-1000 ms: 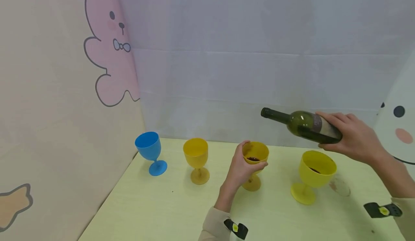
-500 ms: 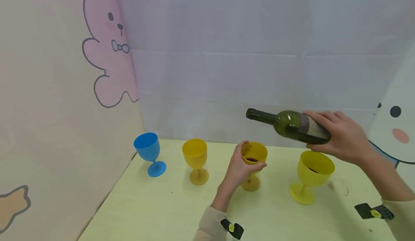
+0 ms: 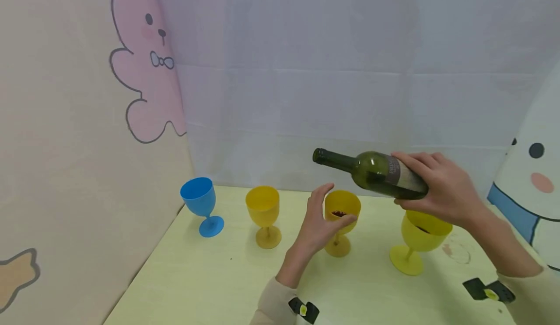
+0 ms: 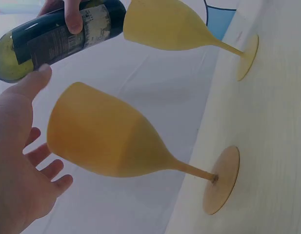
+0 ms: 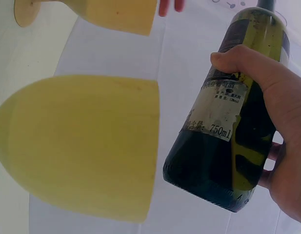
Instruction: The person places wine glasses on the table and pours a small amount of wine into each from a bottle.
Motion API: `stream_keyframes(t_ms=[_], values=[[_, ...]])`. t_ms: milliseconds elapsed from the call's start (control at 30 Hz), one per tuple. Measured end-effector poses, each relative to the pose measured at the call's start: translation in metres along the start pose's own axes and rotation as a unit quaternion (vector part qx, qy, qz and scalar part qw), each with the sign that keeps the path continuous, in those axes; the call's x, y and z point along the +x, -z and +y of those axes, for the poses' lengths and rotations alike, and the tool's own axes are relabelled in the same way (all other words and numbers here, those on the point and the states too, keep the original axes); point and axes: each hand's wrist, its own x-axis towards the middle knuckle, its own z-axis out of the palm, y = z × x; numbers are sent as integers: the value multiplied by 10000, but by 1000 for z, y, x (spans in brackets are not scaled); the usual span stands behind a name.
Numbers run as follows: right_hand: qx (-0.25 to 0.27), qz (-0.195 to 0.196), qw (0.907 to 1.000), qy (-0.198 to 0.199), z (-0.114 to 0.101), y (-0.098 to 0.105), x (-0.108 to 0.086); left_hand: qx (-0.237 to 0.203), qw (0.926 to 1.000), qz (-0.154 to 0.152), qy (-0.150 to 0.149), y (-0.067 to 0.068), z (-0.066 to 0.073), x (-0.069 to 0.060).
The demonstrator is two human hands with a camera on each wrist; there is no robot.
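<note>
Blue cup (image 3: 199, 198): one stood upright
Orange cups (image 3: 263, 212): two stood upright
Yellow cup (image 3: 423, 238): one stood upright
Bottle (image 3: 374, 173): one slanted in midair, mouth higher than base
Left hand (image 3: 316, 223): thumb and fingers stood parted beside the right orange cup (image 3: 345, 201)
Right hand (image 3: 446, 191): gripped the bottle
Table (image 3: 197, 286): back edge ran behind the cups; gaps separated them

Head cam high, looks fwd/down over table (image 3: 197, 286); L & R wrist cams v. close, rolled sideways (both catch bottle (image 4: 52, 44)).
</note>
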Motion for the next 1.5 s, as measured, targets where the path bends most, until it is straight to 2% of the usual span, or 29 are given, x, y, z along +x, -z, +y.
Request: stream_keyframes(t_ms=[133,300,467,567,700,833,1000,1067,1167,1267,1500], values=[[-7,58,10000,59,-4,-3,0,138,9970,273,-706,15,5,-7],[-7,84,9998,174,-8,-6,3,249,9857,822,-1447,36,8,-14],[23,139,9995,285,-11,-11,6,374,9723,1261,-1933,62,8,-20],[67,136,9994,318,-15,-15,9,582,9678,1457,-1967,83,7,-25],[101,110,9993,356,-19,-18,12,854,9682,1662,-1660,111,5,-31],[98,87,9990,416,-20,-21,16,955,9760,1644,-1061,132,0,-35],[51,65,9990,448,-22,-25,20,910,9881,1233,101,146,-16,-35],[28,45,9990,449,-23,-27,21,848,9899,993,553,148,-24,-34],[32,-16,9989,469,-24,-30,24,750,9884,725,1103,148,-34,-33],[38,-85,9986,519,-24,-34,27,534,9875,618,1352,146,-43,-31],[49,-197,9980,596,-25,-39,32,-80,9887,517,1403,139,-52,-25]])
